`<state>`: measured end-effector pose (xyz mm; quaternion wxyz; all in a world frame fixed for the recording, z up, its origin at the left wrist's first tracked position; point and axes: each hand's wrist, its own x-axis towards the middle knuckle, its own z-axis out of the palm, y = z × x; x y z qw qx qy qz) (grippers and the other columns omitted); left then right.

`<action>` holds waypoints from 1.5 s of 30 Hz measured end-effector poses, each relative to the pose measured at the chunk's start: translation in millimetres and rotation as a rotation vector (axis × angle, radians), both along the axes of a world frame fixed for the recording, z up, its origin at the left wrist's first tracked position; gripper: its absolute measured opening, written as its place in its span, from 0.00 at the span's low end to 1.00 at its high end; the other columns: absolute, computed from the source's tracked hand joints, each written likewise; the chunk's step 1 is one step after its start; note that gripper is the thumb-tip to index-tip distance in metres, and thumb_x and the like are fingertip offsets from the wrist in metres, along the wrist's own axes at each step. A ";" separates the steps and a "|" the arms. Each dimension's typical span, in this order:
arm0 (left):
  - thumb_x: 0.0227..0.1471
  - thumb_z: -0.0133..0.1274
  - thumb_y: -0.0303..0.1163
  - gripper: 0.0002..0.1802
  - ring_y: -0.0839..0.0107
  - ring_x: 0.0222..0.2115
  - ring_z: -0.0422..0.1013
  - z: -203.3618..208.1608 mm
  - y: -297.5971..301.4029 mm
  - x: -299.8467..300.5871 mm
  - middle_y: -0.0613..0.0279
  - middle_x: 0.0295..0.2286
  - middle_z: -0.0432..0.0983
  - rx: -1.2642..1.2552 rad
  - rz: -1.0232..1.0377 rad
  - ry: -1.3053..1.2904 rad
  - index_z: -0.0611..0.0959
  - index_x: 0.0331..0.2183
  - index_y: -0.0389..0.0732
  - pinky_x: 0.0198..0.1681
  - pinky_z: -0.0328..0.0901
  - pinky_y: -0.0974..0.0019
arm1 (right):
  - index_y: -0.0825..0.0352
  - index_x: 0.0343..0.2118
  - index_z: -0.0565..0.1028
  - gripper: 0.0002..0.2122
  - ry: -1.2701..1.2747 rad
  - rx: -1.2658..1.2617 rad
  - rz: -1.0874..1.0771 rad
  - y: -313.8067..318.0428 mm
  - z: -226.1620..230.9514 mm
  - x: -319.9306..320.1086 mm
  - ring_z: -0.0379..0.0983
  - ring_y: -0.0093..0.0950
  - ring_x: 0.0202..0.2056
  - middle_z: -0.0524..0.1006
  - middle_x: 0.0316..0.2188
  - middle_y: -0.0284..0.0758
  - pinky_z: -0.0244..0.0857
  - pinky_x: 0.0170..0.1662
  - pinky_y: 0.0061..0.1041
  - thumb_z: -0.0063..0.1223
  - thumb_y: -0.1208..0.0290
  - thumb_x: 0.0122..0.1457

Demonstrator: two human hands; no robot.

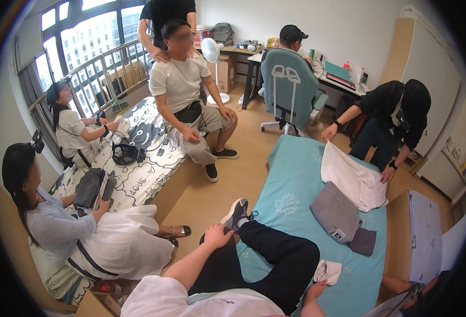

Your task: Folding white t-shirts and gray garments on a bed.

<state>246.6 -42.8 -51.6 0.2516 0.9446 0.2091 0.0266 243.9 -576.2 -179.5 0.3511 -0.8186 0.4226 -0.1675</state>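
Observation:
My left hand rests on my left knee, its fingers spread over the black trousers. Low on the right, my right hand has its fingers at the lower edge of a small folded white cloth, seemingly gripping it. The cloth lies on a teal bedsheet beside my thigh. Farther up the bed are a folded grey garment and a darker grey-brown piece. Across the bed, a person in black leans over and spreads a white garment with both hands.
On the left, a second bed with a patterned sheet holds a seated person with dark folded clothes and others. A teal office chair, a white fan and a cluttered desk stand behind. An open drawer is at lower left.

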 end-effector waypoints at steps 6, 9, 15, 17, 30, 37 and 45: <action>0.53 0.53 0.59 0.30 0.53 0.51 0.71 -0.3 0.3 0.1 0.52 0.45 0.78 -0.002 0.005 0.011 0.84 0.45 0.45 0.54 0.64 0.49 | 0.79 0.43 0.73 0.34 -0.002 -0.003 -0.005 1.6 2.0 0.8 0.70 0.61 0.46 0.75 0.43 0.62 0.64 0.49 0.49 0.28 0.44 0.70; 0.53 0.53 0.59 0.30 0.53 0.51 0.71 -0.2 0.5 0.2 0.52 0.45 0.77 -0.005 0.002 0.004 0.84 0.45 0.45 0.54 0.64 0.49 | 0.79 0.43 0.73 0.34 0.019 0.004 -0.006 -1.1 -0.4 0.7 0.70 0.61 0.46 0.75 0.43 0.62 0.64 0.50 0.49 0.27 0.44 0.70; 0.53 0.53 0.59 0.30 0.53 0.51 0.70 -0.1 1.2 -0.2 0.52 0.46 0.77 -0.008 0.007 0.010 0.84 0.45 0.45 0.55 0.63 0.49 | 0.79 0.44 0.73 0.34 0.011 0.001 0.024 -1.7 -0.3 -0.2 0.70 0.61 0.46 0.75 0.43 0.62 0.64 0.50 0.49 0.26 0.44 0.69; 0.53 0.53 0.59 0.30 0.53 0.51 0.70 -0.7 2.0 -1.1 0.52 0.45 0.77 -0.007 0.010 0.011 0.84 0.45 0.45 0.55 0.63 0.49 | 0.79 0.44 0.73 0.34 0.027 0.008 0.016 2.0 3.5 0.4 0.70 0.61 0.47 0.75 0.44 0.62 0.64 0.50 0.49 0.26 0.44 0.70; 0.53 0.53 0.59 0.30 0.53 0.51 0.71 3.7 0.6 0.2 0.51 0.45 0.77 -0.012 -0.005 0.021 0.83 0.46 0.45 0.55 0.63 0.49 | 0.78 0.43 0.73 0.33 0.008 0.011 0.002 2.9 6.8 -0.2 0.70 0.61 0.46 0.75 0.43 0.62 0.63 0.50 0.49 0.26 0.45 0.70; 0.53 0.53 0.59 0.30 0.53 0.51 0.70 2.7 1.1 -0.6 0.51 0.46 0.77 -0.017 0.003 0.024 0.83 0.46 0.45 0.55 0.63 0.49 | 0.78 0.42 0.73 0.33 0.017 -0.006 -0.005 3.1 3.9 0.7 0.70 0.61 0.46 0.75 0.43 0.62 0.63 0.49 0.50 0.27 0.45 0.70; 0.52 0.53 0.59 0.30 0.53 0.51 0.70 1.3 1.4 0.9 0.52 0.46 0.77 -0.008 0.002 0.024 0.83 0.46 0.45 0.55 0.63 0.49 | 0.79 0.43 0.73 0.33 0.003 -0.004 0.001 2.5 2.1 1.6 0.70 0.61 0.45 0.76 0.42 0.62 0.64 0.49 0.49 0.28 0.46 0.70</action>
